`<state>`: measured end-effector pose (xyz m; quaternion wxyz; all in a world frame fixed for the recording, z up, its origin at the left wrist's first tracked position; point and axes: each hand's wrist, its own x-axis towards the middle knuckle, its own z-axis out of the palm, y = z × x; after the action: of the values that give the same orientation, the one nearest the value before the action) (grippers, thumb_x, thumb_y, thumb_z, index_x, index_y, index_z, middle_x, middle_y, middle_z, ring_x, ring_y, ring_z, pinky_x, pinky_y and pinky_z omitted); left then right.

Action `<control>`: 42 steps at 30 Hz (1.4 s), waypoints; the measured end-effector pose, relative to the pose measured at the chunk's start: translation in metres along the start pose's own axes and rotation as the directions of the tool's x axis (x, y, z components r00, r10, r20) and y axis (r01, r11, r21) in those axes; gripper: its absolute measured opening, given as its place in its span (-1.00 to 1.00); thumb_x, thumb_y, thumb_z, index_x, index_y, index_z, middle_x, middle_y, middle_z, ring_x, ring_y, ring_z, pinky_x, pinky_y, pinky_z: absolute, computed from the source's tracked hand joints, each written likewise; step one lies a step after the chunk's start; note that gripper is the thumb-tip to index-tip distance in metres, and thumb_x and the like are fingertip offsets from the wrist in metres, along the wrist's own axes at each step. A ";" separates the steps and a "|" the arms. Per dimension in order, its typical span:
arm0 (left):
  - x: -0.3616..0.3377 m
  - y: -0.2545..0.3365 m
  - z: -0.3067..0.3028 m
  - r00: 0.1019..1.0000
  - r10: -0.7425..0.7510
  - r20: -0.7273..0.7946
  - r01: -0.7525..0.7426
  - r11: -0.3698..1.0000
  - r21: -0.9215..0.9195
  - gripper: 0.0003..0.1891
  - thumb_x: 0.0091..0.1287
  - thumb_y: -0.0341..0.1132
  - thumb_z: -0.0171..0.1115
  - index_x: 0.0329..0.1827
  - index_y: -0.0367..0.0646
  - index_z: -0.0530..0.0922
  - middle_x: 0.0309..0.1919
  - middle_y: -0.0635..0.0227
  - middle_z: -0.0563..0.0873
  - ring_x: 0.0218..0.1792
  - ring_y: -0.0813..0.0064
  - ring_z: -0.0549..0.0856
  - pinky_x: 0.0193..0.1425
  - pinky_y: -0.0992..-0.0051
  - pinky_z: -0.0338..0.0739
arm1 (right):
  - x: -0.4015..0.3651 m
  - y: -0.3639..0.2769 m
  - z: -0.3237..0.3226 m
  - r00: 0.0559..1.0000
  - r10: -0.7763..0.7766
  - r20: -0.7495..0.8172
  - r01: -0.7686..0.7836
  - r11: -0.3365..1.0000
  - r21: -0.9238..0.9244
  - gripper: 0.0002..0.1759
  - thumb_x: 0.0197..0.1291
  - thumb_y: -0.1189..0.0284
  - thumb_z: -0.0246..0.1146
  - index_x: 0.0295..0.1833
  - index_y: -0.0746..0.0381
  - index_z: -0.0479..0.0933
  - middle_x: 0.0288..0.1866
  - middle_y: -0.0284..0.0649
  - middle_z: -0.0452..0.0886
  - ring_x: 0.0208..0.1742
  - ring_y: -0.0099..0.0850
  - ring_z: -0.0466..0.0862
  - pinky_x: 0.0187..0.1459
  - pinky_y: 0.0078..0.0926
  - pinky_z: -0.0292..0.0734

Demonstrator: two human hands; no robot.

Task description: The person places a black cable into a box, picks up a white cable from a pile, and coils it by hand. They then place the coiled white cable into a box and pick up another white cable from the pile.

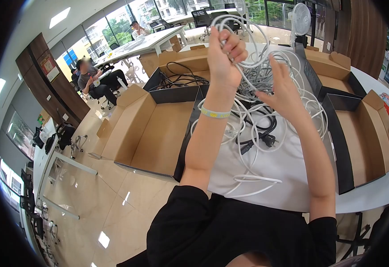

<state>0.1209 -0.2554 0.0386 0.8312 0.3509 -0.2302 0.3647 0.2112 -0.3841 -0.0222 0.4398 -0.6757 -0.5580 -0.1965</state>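
My left hand [226, 55], raised over the table, is closed around a looped bundle of pale grey cable [258, 36]. Lower and to the right, my right hand [282, 91] has its fingers apart beside the tangle, and I see nothing gripped in it. Between and behind the hands lies a heap of grey and white cables [265, 73], partly hidden by them. A black power cord [265, 133] with a plug rests nearer to me. A white cable [257, 179] trails towards the table's front edge.
An open cardboard box [159, 129] stands at left; behind it, another box [190, 66] holds black cables [176, 80]. Two more open boxes, a rear one [330, 82] and a front one [363, 138], line the right. Two people sit in the background. A white fan [301, 20] stands behind.
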 end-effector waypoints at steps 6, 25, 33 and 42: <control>-0.009 0.016 0.017 0.991 0.032 0.128 -0.027 0.999 -0.039 -0.66 0.39 -0.07 -0.20 -0.52 -0.03 0.26 -0.73 0.60 0.17 -0.69 0.70 0.14 -0.68 0.68 0.04 | 0.002 0.020 0.012 0.742 0.115 0.660 -0.171 0.985 0.021 -0.63 -0.07 0.18 0.33 -0.38 0.31 0.56 -0.71 -0.32 0.40 -0.62 -0.54 0.40 -0.55 -0.56 0.28; -0.007 0.044 0.000 0.993 0.121 0.010 -0.109 0.925 -0.364 -0.65 0.38 -0.09 -0.24 -0.57 0.01 0.23 -0.75 0.62 0.17 -0.72 0.68 0.11 -0.72 0.67 -0.01 | 0.022 0.121 -0.108 0.942 0.320 -0.103 -0.327 0.944 -0.054 -0.79 -0.06 0.36 0.23 -0.50 0.31 0.48 -0.62 -0.41 0.43 -0.54 -0.69 0.35 -0.49 -0.68 0.22; -0.004 0.057 -0.006 0.971 0.230 0.061 -0.198 0.923 -0.329 -0.64 0.37 -0.16 -0.28 -0.63 -0.01 0.24 -0.77 0.61 0.22 -0.74 0.69 0.15 -0.71 0.65 0.03 | 0.012 0.139 -0.148 0.722 0.406 -0.560 -0.305 0.913 0.269 -0.74 0.07 0.27 0.23 -0.48 0.24 0.48 -0.58 -0.48 0.39 -0.52 -0.74 0.25 -0.47 -0.75 0.08; 0.003 0.054 -0.020 0.976 -0.048 0.214 0.135 0.901 -0.413 -0.67 0.38 -0.13 -0.22 -0.56 0.00 0.26 -0.76 0.63 0.19 -0.74 0.72 0.12 -0.71 0.68 0.01 | 0.016 0.124 -0.153 0.569 0.510 -0.645 -0.064 0.809 0.584 -0.74 0.01 0.32 0.34 -0.35 0.30 0.52 -0.42 -0.30 0.53 -0.46 -0.63 0.52 -0.32 -0.71 0.52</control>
<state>0.0837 -0.2122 0.0504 0.8767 0.2066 -0.3688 0.2296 0.3655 -0.4979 0.0249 0.8215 -0.4685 -0.2189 -0.2401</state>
